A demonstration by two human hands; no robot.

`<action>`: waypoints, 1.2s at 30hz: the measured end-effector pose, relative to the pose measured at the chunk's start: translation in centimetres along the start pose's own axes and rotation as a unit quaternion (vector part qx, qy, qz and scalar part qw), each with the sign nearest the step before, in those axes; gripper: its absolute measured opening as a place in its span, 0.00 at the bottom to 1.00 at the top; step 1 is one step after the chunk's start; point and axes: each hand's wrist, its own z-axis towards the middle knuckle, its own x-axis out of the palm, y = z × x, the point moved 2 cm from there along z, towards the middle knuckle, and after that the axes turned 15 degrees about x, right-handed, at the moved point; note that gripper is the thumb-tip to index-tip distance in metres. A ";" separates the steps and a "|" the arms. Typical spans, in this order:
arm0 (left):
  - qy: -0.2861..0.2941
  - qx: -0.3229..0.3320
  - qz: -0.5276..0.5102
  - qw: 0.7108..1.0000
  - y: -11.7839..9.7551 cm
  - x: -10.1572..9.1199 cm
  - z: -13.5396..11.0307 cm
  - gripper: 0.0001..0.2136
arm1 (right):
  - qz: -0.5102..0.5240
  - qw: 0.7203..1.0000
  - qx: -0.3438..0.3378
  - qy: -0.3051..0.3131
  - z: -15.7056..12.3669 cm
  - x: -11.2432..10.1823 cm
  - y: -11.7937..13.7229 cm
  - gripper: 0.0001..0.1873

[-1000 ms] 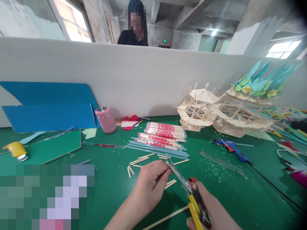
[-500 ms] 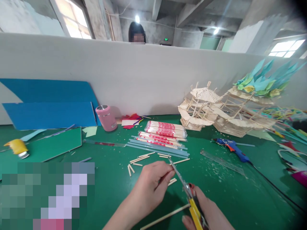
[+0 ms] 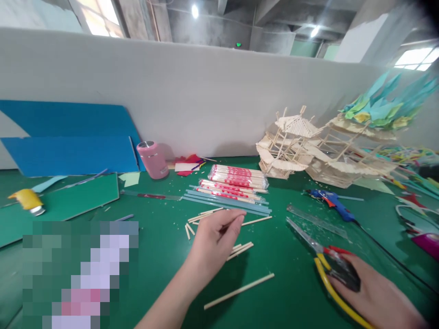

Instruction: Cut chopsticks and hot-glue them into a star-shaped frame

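Observation:
My left hand (image 3: 214,240) hovers low over several short cut sticks (image 3: 240,249) on the green mat (image 3: 284,283). Its fingertips are pinched together, and what they hold is too small to make out. A longer wooden stick (image 3: 239,290) lies on the mat just in front of it. My right hand (image 3: 375,299) is at the lower right, closed on the yellow and red handles of the scissors (image 3: 325,261). The blades point up and left, low over the mat.
Wrapped chopstick packs (image 3: 238,177) and blue strips (image 3: 226,205) lie ahead. A pink cup (image 3: 152,159), blue boards (image 3: 68,141), a clear ruler (image 3: 317,221), a blue glue gun (image 3: 331,203) with its cord, and stick models (image 3: 295,146) stand around. A white partition (image 3: 206,100) closes the back.
The scissors have left the stick and moved right and down with my right hand. My left hand has shifted slightly forward towards the cut pieces. The person behind the partition is out of view.

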 end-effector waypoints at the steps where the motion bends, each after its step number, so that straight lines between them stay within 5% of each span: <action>1: -0.002 0.000 0.013 1.000 0.2 -0.1 0.0 0.08 | -0.031 0.999 -0.016 0.015 0.3 -0.3 -1.2 0.20; 5: 0.011 -0.009 0.052 0.999 0.9 -0.2 0.0 0.10 | -0.118 0.990 -0.069 -0.043 0.4 -1.4 -1.7 0.18; 9: 0.051 -0.011 0.078 0.996 1.3 -0.3 0.1 0.12 | -0.023 0.988 -0.146 -0.034 -2.0 0.1 4.6 0.14; 12: 0.081 -0.016 0.106 0.991 2.0 -0.1 0.1 0.11 | 0.036 0.963 -0.237 0.123 -4.2 2.8 10.3 0.11; 16: 0.139 -0.006 0.146 0.979 3.5 0.9 -0.8 0.10 | 0.071 0.924 -0.311 0.213 -5.1 5.4 14.3 0.08; 24: 0.179 0.011 0.199 0.963 6.6 3.0 -5.2 0.09 | 0.055 0.911 -0.358 0.199 -4.6 7.0 14.4 0.06; 36: 0.215 0.050 0.208 0.953 6.7 1.9 -5.5 0.07 | 0.149 0.919 -0.318 0.178 -3.9 7.4 13.6 0.11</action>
